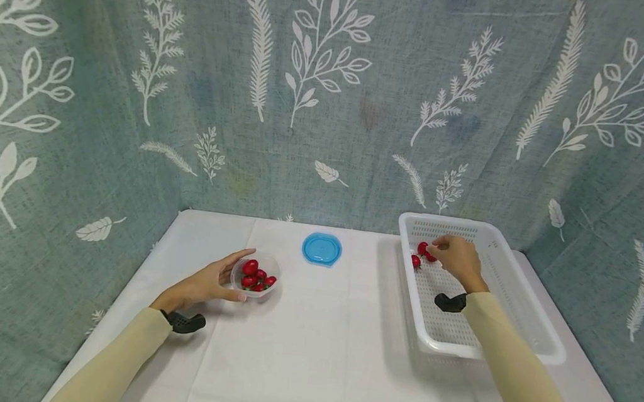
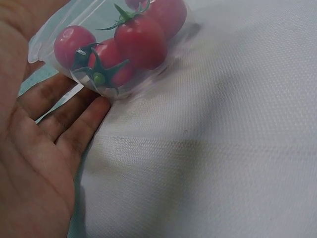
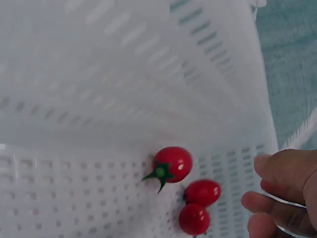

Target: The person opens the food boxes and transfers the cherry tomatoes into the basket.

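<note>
My left hand cups a round clear plastic tub, thumb along the near side and fingers round the far side. Several cherry tomatoes lie in it; green stalks show on some in the left wrist view, where fingertips touch the tub's wall. Inside a white basket, my right hand hovers by its left part, over three more cherry tomatoes. The right wrist view has a stalked tomato beside two others, with the right fingers apart from them and holding nothing.
The white perforated basket stands on the right of the white-covered table. A blue lid lies flat towards the back, between tub and basket. Grey-green leaf-patterned cloth hangs behind and at both sides.
</note>
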### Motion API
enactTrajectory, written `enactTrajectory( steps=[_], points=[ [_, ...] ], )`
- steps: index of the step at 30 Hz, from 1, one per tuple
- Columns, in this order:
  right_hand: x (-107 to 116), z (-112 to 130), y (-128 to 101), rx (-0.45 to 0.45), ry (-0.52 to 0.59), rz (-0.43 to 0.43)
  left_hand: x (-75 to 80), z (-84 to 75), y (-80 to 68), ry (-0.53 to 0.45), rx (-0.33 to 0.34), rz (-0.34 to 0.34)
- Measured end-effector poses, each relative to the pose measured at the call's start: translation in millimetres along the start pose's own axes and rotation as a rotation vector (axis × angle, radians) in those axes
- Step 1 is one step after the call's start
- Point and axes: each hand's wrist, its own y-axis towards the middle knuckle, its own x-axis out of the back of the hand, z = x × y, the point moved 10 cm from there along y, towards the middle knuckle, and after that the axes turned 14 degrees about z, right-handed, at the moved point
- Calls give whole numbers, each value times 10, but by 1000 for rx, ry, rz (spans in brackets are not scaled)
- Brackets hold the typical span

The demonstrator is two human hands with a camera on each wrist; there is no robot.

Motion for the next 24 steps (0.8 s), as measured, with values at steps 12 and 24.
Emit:
enactTrajectory(
  steps=[12, 24],
  points=[
    [-33, 890, -58, 215, -21, -39, -8, -1, -25, -14, 4, 3],
    [-317, 1737, -25, 329, -9, 8, 14, -8, -4, 13, 14, -1]
  ],
)
